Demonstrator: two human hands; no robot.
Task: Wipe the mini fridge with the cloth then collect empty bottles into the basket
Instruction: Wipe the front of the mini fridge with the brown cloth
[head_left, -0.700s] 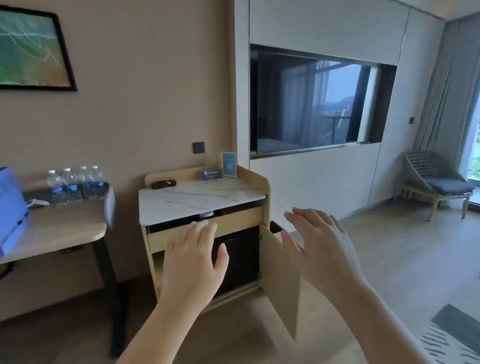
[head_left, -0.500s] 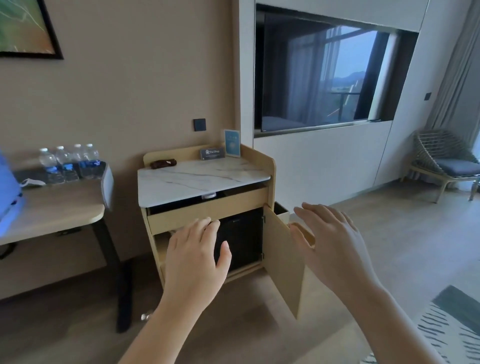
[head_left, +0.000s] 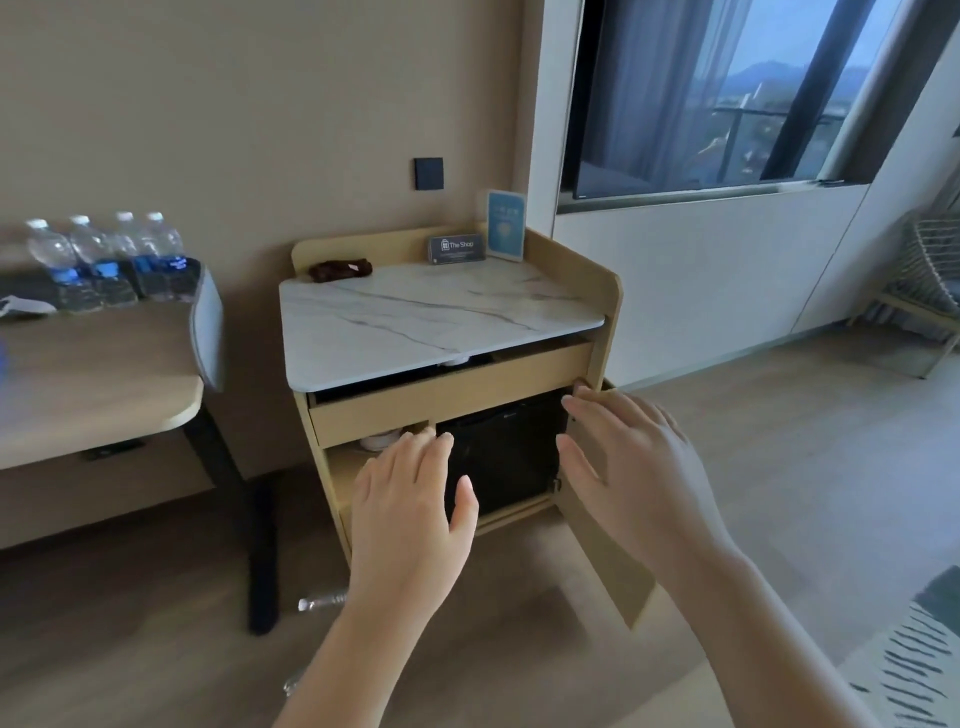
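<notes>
I see both hands, left (head_left: 410, 525) and right (head_left: 641, 478), spread flat and empty. They hover before a boxy black fridge (head_left: 501, 452) in a pale wood cabinet (head_left: 605, 291). Its marble-look top (head_left: 426, 322) seems smooth.

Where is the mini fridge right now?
The black mini fridge sits inside the wooden cabinet, under its drawer, behind the open door and between both raised hands.

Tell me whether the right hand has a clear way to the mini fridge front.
Probably yes: the cabinet door stands swung open, and the right hand, empty and spread, hovers before the black mini fridge with nothing between.
</notes>
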